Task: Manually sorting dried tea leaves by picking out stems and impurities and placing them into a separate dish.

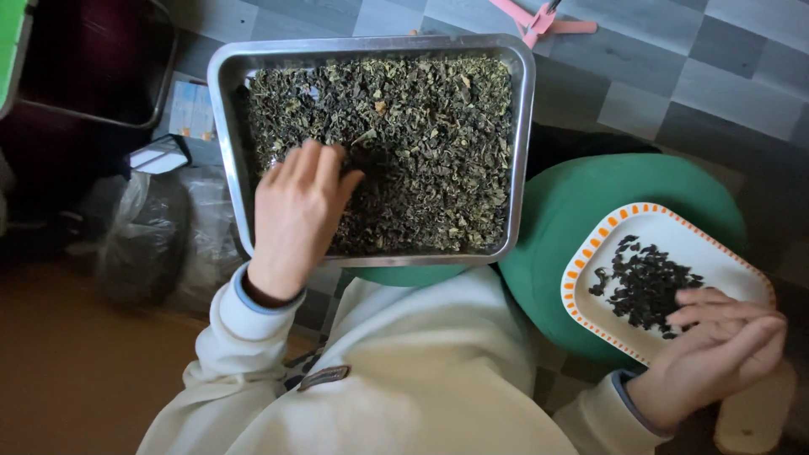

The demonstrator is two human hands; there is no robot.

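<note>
A rectangular metal tray (524, 143) holds a thick layer of dried greenish-brown leaves (421, 143). My left hand (297, 215) rests in the leaves at the tray's near left, fingers curled into the pile; whether it grips any is hidden. A white plate with an orange dashed rim (590, 253) sits on a green stool to the right and carries a small heap of dark leaves (645, 282). My right hand (720, 345) hovers at the plate's near right edge, fingers loosely spread, touching the dark heap.
The green stool (556, 211) stands under the plate and the tray's near edge. Clear plastic bags (160, 236) lie on the floor at left, next to a dark bin (93, 59). A pink object (543, 21) lies on the grey checkered floor beyond the tray.
</note>
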